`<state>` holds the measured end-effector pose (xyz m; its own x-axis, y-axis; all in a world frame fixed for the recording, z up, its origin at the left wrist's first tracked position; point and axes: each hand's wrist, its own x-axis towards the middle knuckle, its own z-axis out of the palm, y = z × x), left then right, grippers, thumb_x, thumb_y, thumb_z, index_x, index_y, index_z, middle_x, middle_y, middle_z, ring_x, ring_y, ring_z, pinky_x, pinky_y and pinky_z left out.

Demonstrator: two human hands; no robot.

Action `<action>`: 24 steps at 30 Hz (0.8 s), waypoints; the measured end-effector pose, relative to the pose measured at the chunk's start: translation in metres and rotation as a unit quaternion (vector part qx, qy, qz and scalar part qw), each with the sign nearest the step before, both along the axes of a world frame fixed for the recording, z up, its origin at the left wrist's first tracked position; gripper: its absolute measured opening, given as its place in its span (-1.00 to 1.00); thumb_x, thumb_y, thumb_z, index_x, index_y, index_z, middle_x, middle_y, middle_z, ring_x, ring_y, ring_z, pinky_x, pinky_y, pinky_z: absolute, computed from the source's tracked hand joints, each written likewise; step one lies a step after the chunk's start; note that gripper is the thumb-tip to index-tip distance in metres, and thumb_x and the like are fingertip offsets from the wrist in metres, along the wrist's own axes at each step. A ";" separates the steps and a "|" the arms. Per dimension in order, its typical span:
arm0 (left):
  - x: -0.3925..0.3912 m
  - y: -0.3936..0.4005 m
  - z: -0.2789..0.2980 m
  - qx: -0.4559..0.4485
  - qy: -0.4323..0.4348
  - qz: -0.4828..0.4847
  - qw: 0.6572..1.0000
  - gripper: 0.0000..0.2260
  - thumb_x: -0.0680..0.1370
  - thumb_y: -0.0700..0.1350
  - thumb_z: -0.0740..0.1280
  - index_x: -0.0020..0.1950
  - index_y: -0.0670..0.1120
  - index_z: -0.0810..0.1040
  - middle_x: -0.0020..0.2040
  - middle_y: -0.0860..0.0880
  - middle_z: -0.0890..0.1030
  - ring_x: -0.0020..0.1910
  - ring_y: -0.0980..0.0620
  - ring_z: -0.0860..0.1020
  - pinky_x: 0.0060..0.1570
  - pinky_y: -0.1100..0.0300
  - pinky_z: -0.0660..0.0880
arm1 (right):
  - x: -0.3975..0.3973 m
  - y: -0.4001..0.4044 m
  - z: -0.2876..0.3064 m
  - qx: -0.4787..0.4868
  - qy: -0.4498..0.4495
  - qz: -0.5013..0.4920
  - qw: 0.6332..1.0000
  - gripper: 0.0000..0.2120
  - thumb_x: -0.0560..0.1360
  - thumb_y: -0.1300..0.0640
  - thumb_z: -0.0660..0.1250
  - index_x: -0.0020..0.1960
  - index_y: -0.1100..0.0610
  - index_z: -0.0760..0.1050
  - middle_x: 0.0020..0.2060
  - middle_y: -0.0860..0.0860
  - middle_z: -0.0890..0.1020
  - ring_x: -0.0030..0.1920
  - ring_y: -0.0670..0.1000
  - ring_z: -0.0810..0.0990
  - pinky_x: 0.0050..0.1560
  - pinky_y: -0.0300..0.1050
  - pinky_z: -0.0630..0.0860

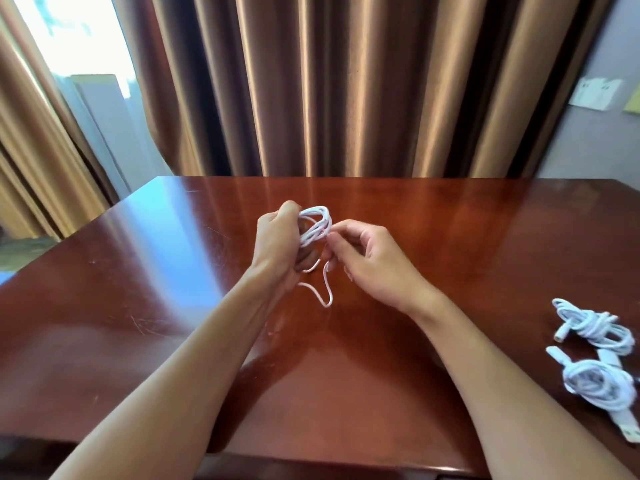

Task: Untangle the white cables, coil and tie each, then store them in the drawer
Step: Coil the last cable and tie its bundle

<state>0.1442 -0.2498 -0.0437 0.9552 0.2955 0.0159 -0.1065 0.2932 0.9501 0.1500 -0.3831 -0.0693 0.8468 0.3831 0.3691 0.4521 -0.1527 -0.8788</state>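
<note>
My left hand [277,237] grips a coil of white cable [317,223] above the middle of the dark wooden table [138,306]. My right hand [367,258] pinches a strand of the same cable at the coil's right side. A loose loop of the cable hangs below both hands and touches the table. Two more white cables lie coiled at the table's right edge: one [594,325] farther from me and one [602,386] nearer me, with plugs sticking out. No drawer is in view.
Brown curtains [346,81] hang right behind the table's far edge. A bright window [69,39] is at the upper left. A wall socket plate [594,93] sits on the grey wall at the upper right.
</note>
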 end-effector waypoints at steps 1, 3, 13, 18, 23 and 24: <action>0.001 0.000 -0.001 -0.004 0.003 0.016 1.000 -0.68 0.57 -0.26 0.05 -0.39 -0.18 0.30 -0.62 -0.02 0.28 -0.72 0.10 0.20 -0.62 0.42 0.11 | 0.000 0.002 -0.004 -0.054 -0.052 -0.017 0.997 -0.85 0.67 0.15 0.27 0.06 0.15 0.60 -0.24 -0.03 0.67 -0.28 -0.13 0.63 -0.20 -0.20 0.54; 0.004 0.001 -0.004 -0.003 0.011 0.059 0.998 -0.70 0.57 -0.26 0.05 -0.38 -0.13 0.25 -0.62 0.00 0.25 -0.72 0.10 0.18 -0.62 0.41 0.12 | -0.003 0.003 -0.007 -0.209 -0.149 -0.042 0.965 -0.84 0.67 0.05 0.24 0.03 0.05 0.58 -0.20 -0.06 0.70 -0.15 -0.01 0.68 0.00 -0.07 0.53; 0.018 0.020 -0.018 0.363 -0.133 0.195 0.901 -0.44 0.68 -0.16 0.14 -0.56 -0.20 0.32 -0.66 0.06 0.33 -0.60 0.11 0.33 -0.39 0.16 0.30 | -0.007 -0.001 0.003 -0.156 -0.348 -0.062 0.922 -0.72 0.67 -0.02 0.17 0.01 0.15 0.54 -0.13 0.01 0.62 -0.14 0.12 0.63 -0.17 0.13 0.54; 0.012 0.003 -0.022 0.348 -0.113 -0.056 0.929 -0.47 0.71 -0.09 0.15 -0.44 -0.29 0.36 -0.56 -0.03 0.30 -0.56 0.06 0.25 -0.48 0.22 0.18 | 0.004 -0.018 0.012 -0.070 -0.309 -0.069 0.946 -0.84 0.58 0.07 0.40 -0.07 0.16 0.61 -0.20 -0.09 0.59 -0.22 -0.23 0.54 -0.14 -0.28 0.46; -0.001 -0.002 -0.014 0.200 -0.101 -0.185 0.957 -0.54 0.73 -0.09 0.08 -0.35 -0.23 0.37 -0.61 -0.04 0.26 -0.68 0.07 0.19 -0.58 0.36 0.13 | 0.008 -0.020 0.017 0.140 -0.096 -0.030 0.985 -0.96 0.45 0.16 0.51 -0.15 0.13 0.67 -0.30 -0.06 0.71 -0.25 -0.13 0.65 -0.18 -0.24 0.55; -0.003 -0.004 -0.013 0.180 -0.100 -0.197 0.959 -0.53 0.73 -0.08 0.07 -0.34 -0.23 0.37 -0.60 -0.04 0.24 -0.67 0.07 0.17 -0.58 0.36 0.13 | 0.008 -0.017 0.014 0.155 -0.084 -0.024 0.984 -0.98 0.46 0.18 0.50 -0.15 0.11 0.67 -0.30 -0.06 0.72 -0.25 -0.13 0.66 -0.19 -0.25 0.54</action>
<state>0.1413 -0.2534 -0.0565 0.9590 -0.1468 0.2426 -0.2445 0.0052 0.9696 0.1584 -0.4003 -0.0555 0.7781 0.1908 0.5985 0.5941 0.0862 -0.7998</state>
